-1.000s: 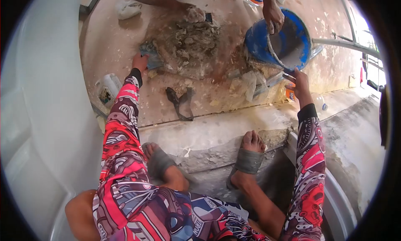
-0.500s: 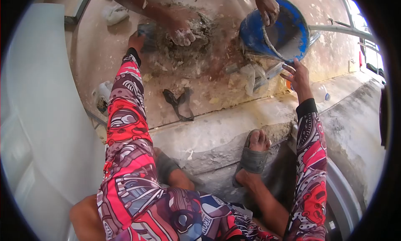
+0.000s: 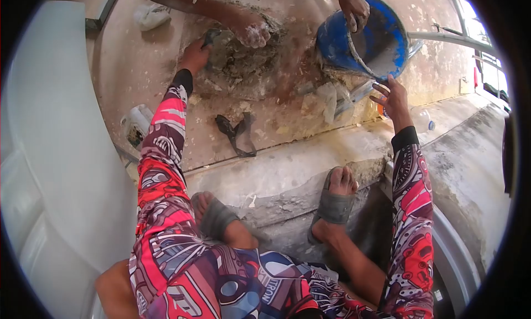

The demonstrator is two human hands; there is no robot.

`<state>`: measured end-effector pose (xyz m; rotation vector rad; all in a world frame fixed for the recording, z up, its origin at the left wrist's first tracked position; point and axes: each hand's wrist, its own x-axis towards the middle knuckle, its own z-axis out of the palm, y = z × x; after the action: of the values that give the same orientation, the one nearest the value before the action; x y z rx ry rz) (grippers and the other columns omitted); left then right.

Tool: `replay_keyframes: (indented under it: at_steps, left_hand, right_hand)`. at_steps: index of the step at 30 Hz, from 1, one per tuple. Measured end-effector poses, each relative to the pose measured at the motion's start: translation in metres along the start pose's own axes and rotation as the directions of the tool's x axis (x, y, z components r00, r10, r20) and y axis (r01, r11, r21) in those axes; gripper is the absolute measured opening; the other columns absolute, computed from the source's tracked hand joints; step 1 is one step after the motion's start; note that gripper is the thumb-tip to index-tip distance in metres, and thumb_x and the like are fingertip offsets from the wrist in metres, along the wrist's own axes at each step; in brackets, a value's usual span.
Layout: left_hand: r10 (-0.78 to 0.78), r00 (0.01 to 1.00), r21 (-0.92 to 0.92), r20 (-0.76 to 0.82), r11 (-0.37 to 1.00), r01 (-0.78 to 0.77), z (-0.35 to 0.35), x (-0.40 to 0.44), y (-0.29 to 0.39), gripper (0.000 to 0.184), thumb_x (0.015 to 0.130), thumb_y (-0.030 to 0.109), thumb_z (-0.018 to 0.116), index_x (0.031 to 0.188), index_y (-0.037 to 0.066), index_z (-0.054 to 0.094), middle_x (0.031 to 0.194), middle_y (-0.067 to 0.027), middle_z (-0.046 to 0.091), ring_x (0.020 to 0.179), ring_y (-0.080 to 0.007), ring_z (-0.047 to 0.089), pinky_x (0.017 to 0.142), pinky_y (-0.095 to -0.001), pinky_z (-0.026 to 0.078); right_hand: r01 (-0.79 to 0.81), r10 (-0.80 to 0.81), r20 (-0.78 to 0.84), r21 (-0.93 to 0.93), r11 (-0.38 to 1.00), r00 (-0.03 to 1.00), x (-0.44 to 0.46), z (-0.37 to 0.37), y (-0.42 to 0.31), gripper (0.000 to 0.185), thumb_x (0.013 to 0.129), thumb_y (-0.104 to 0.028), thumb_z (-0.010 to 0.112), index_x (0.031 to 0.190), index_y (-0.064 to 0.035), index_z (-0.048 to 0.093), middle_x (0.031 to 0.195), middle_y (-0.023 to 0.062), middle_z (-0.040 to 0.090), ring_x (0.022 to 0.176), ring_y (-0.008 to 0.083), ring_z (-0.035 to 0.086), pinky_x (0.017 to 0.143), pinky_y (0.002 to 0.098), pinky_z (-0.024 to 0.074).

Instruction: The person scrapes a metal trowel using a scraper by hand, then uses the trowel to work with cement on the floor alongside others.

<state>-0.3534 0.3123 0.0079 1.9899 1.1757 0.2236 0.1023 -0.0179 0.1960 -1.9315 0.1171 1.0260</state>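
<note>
My left hand (image 3: 194, 56) is closed on a dark, flat, rectangular piece (image 3: 211, 37) at the left edge of a wet grey mortar patch (image 3: 243, 61); its exact kind is unclear. With its fingers at the near rim, my right hand (image 3: 395, 100) grips a tilted blue bucket (image 3: 337, 45), grey paste coating its inside. Another person's hand (image 3: 354, 12) holds the bucket's far rim. That person's other hand (image 3: 253, 34), smeared with mortar, is over the patch, just right of the dark piece.
A black strap-like scrap (image 3: 238, 135) and crumpled clear plastic (image 3: 329, 100) lie on the stained floor. White bags (image 3: 150, 16) are at left, and a clear bottle (image 3: 423, 121) at right. My sandalled feet (image 3: 333, 203) rest on the concrete ledge (image 3: 276, 178). A large pale panel (image 3: 55, 125) stands at left.
My left hand has moved up and right with the dark piece, farther over the mortar. The other person's smeared hand has shifted up and right. My right hand stays at the bucket.
</note>
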Motion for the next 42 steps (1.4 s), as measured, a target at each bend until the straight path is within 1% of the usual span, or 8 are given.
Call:
replay_keyframes:
  at_steps: [13, 22, 26, 30, 31, 34, 38, 42]
  left_hand:
    - [-0.198, 0.956, 0.139, -0.218, 0.963, 0.231, 0.066, -0.04, 0.069, 0.022, 0.083, 0.015, 0.056, 0.093, -0.003, 0.063, 0.089, -0.031, 0.064, 0.086, -0.0495, 0.061, 0.078, -0.0547, 0.049]
    - [-0.29, 0.864, -0.112, -0.412, 0.957, 0.268, 0.026, -0.092, 0.062, 0.019, 0.086, 0.013, 0.057, 0.092, -0.005, 0.058, 0.088, -0.0276, 0.065, 0.086, -0.0462, 0.062, 0.072, -0.0492, 0.046]
    - [-0.637, 0.709, -0.485, -0.301, 0.743, 0.461, 0.067, -0.14, 0.034, 0.023, 0.089, 0.014, 0.061, 0.101, -0.005, 0.061, 0.085, -0.0211, 0.065, 0.078, -0.0317, 0.061, 0.072, -0.0395, 0.045]
    - [-0.734, 0.657, -0.88, -0.174, 0.415, 0.231, 0.116, -0.152, 0.004, 0.025, 0.09, 0.015, 0.062, 0.104, -0.005, 0.063, 0.089, -0.0199, 0.066, 0.079, -0.0267, 0.062, 0.075, -0.036, 0.045]
    - [-0.708, 0.651, -0.872, -0.272, 0.468, 0.145, 0.124, -0.14, 0.008, 0.023, 0.09, 0.014, 0.062, 0.103, -0.005, 0.064, 0.09, -0.0224, 0.067, 0.08, -0.0306, 0.063, 0.074, -0.0378, 0.046]
    - [-0.557, 0.701, -0.488, -0.445, 0.807, 0.331, 0.112, -0.104, 0.021, 0.022, 0.089, 0.013, 0.061, 0.103, -0.004, 0.064, 0.089, -0.025, 0.067, 0.084, -0.0375, 0.064, 0.073, -0.0411, 0.046]
    - [-0.445, 0.834, -0.296, -0.327, 0.886, 0.357, 0.073, -0.089, 0.054, 0.018, 0.089, 0.013, 0.059, 0.095, -0.003, 0.063, 0.084, -0.0253, 0.064, 0.086, -0.0436, 0.062, 0.07, -0.0462, 0.046]
    - [-0.136, 0.937, -0.016, -0.321, 0.99, 0.138, 0.062, -0.09, 0.099, 0.013, 0.084, 0.011, 0.059, 0.089, -0.001, 0.062, 0.085, -0.0237, 0.063, 0.084, -0.044, 0.063, 0.069, -0.0499, 0.048]
  right_hand:
    - [0.012, -0.012, 0.023, -0.019, 1.0, 1.0, -0.001, -0.002, -0.001, 0.039, 0.102, -0.036, 0.048, 0.115, 0.0001, 0.052, 0.116, 0.0163, 0.061, 0.106, 0.0301, 0.063, 0.087, 0.0632, 0.049]
    - [0.017, -0.017, 0.014, -0.018, 1.0, 1.0, 0.003, -0.002, 0.001, 0.035, 0.101, -0.035, 0.049, 0.113, -0.0022, 0.052, 0.114, 0.0152, 0.061, 0.108, 0.0306, 0.061, 0.088, 0.0678, 0.0448]
    - [0.012, -0.012, -0.001, -0.025, 1.0, 1.0, 0.002, -0.002, 0.001, 0.036, 0.101, -0.036, 0.049, 0.114, -0.0029, 0.052, 0.114, 0.014, 0.062, 0.108, 0.0297, 0.061, 0.088, 0.0675, 0.0452]
    - [0.013, -0.013, -0.002, -0.035, 0.999, 1.0, -0.001, 0.001, 0.0, 0.036, 0.101, -0.037, 0.049, 0.115, -0.0035, 0.051, 0.114, 0.0132, 0.061, 0.109, 0.0296, 0.06, 0.089, 0.0679, 0.045]
    - [0.013, -0.013, -0.004, -0.039, 0.999, 1.0, -0.001, 0.0, 0.0, 0.036, 0.101, -0.037, 0.049, 0.116, -0.0036, 0.051, 0.114, 0.013, 0.061, 0.11, 0.0297, 0.059, 0.089, 0.0681, 0.0449]
    - [0.01, -0.01, -0.001, -0.037, 0.999, 1.0, -0.002, 0.0, 0.0, 0.037, 0.102, -0.037, 0.048, 0.117, -0.0033, 0.05, 0.115, 0.0138, 0.06, 0.111, 0.0303, 0.058, 0.09, 0.0688, 0.0444]
    - [0.02, -0.021, -0.02, -0.029, 0.999, 1.0, -0.004, 0.003, -0.001, 0.038, 0.102, -0.037, 0.048, 0.118, -0.0024, 0.049, 0.117, 0.016, 0.059, 0.112, 0.0322, 0.058, 0.09, 0.0693, 0.044]
    - [0.019, -0.02, -0.041, -0.01, 1.0, 0.999, -0.004, 0.007, 0.0, 0.039, 0.102, -0.037, 0.048, 0.118, -0.0018, 0.049, 0.117, 0.0173, 0.059, 0.112, 0.0337, 0.057, 0.09, 0.0695, 0.0442]
